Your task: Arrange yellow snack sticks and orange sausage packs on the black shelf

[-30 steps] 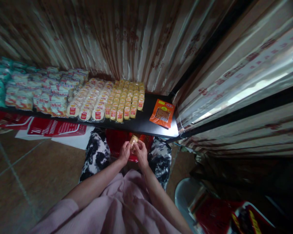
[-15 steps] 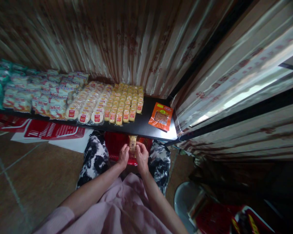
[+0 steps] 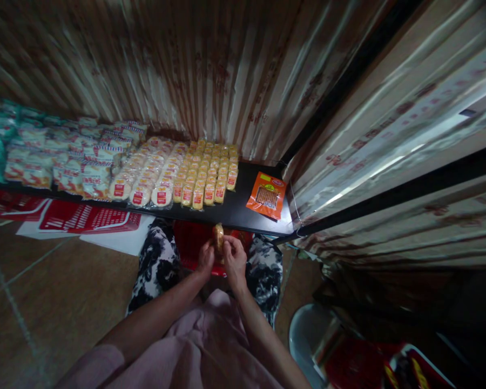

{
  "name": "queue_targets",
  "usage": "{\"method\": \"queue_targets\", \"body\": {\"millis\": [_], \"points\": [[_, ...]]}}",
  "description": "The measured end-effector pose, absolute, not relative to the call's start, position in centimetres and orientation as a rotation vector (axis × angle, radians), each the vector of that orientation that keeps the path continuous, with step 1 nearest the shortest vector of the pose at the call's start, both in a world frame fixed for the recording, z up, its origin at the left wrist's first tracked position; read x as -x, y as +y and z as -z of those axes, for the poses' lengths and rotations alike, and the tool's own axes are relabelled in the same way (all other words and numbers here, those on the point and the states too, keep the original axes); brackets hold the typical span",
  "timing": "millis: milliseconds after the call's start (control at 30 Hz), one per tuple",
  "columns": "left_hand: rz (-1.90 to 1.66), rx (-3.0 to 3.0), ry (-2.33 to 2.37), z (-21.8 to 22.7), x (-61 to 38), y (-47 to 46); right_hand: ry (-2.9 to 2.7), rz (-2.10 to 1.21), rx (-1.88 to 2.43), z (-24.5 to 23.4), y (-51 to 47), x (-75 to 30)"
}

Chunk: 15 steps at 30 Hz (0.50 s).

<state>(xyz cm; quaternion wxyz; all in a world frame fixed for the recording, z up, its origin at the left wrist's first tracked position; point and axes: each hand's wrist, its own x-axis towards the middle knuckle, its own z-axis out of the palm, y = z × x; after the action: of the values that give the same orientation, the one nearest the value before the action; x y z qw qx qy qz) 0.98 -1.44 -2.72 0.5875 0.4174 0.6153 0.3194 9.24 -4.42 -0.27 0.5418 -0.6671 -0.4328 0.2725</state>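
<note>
Both of my hands are closed around one small yellow snack packet, held upright just below the front edge of the black shelf. My left hand grips its left side and my right hand pinches its right side. Under my hands sits a red basket between my knees. On the shelf lie rows of the same yellow packets, round white rice-cracker packets and an orange packet lying alone.
More bagged snacks fill the shelf's left part. Red and white flattened cartons lie on the tiled floor at left. A curtain hangs behind and to the right. A grey stool and red packaging stand at lower right.
The packet in my hands has been turned and lifted slightly toward the shelf edge. The view has shifted a little.
</note>
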Motion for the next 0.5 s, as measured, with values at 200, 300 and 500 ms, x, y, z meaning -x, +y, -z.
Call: {"method": "queue_targets", "body": {"millis": [200, 300, 500], "points": [[-0.804, -0.852, 1.245, 1.8, -0.9, -1.5, -1.102, -0.588, 1.552, -0.2, -4.2, -9.0], [-0.828, -0.881, 1.226, 1.4, -0.7, -1.5, -1.117, -0.583, 1.529, -0.5, -4.2, -8.8], [-0.815, -0.899, 1.208, 1.0, -0.4, -1.3, -1.136, -0.569, 1.503, -1.0, -4.2, -8.4]]}}
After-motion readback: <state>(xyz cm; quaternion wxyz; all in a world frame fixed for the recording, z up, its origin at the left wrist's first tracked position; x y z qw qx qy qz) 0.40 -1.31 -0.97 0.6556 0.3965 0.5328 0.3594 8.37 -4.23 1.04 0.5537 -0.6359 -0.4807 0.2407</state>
